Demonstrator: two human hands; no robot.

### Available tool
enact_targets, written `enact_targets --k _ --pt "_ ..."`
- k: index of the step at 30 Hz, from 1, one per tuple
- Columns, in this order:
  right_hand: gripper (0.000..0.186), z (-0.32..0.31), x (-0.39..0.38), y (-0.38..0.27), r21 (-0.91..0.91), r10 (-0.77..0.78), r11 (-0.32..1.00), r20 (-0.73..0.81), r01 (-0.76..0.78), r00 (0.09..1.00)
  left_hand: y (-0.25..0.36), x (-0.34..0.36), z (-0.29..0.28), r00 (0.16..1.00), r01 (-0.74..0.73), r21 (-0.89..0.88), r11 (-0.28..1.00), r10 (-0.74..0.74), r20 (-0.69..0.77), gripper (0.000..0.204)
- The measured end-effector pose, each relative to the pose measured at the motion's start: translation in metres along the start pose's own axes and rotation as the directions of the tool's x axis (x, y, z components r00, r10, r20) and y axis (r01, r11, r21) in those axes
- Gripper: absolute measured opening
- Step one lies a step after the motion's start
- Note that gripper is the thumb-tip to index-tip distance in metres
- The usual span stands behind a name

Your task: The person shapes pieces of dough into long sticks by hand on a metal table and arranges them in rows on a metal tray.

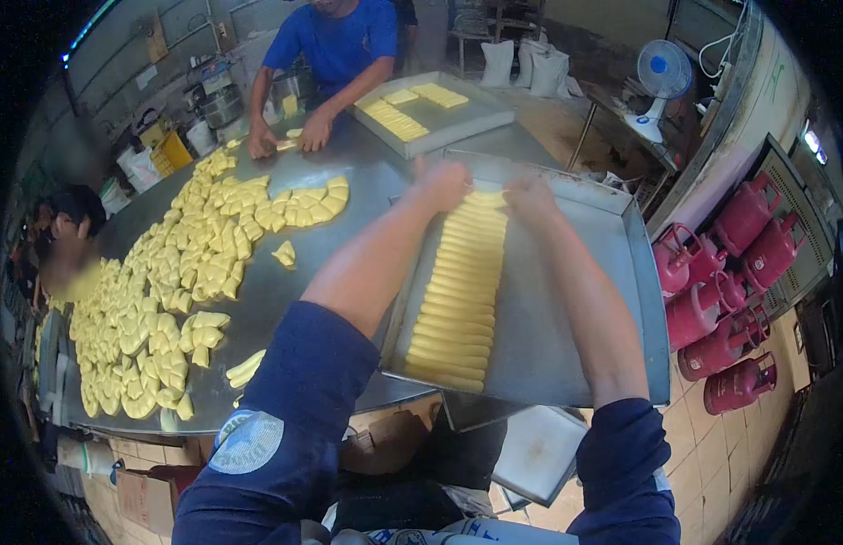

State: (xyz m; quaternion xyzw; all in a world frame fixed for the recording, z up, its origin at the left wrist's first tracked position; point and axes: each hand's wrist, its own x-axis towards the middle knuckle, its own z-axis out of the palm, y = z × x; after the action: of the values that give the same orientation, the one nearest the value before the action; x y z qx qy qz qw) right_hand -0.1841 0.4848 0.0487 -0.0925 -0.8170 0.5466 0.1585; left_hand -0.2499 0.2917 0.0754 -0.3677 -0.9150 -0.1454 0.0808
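Observation:
A long row of yellow dough strips [456, 291] lies side by side in a shallow metal tray [567, 318] in front of me. At the row's far end, my left hand [442, 185] is closed on the left end of a dough strip [484, 198]. My right hand [532, 196], slightly blurred, pinches the right end of that same strip. To the left, many cut dough pieces [199, 236] are heaped on the metal table [303, 282]. A few loose strips [246, 369] rest near my left sleeve.
Across the table, a co-worker in a blue shirt [335, 41] handles dough with both hands. Another tray [481, 123] with dough strips stands beyond mine. Pink gas cylinders [703, 309] crowd the floor at right, below a blue fan [662, 77]. Another person [72, 227] is at far left.

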Motion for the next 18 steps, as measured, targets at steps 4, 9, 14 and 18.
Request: enact_targets --k 4,9,14,18 --pt "0.019 -0.006 -0.003 0.001 0.012 0.052 0.999 0.033 -0.053 0.998 0.002 0.001 -0.004 0.992 0.071 0.015 0.997 -0.072 0.103 0.022" --pt "0.018 -0.011 -0.007 -0.008 -0.023 0.076 0.997 0.072 -0.075 0.995 0.0 0.004 -0.007 0.99 0.064 -0.008 0.998 -0.062 0.128 0.024" --pt "0.015 -0.008 -0.002 -0.01 -0.525 0.046 0.849 -0.024 -0.052 0.999 0.012 0.018 -0.002 0.977 -0.17 0.271 0.947 0.125 0.173 0.031" --pt "0.013 -0.006 0.0 -0.005 -0.403 0.062 0.914 0.049 -0.037 0.997 0.023 0.022 0.001 0.946 -0.196 -0.08 0.977 0.21 0.247 0.041"
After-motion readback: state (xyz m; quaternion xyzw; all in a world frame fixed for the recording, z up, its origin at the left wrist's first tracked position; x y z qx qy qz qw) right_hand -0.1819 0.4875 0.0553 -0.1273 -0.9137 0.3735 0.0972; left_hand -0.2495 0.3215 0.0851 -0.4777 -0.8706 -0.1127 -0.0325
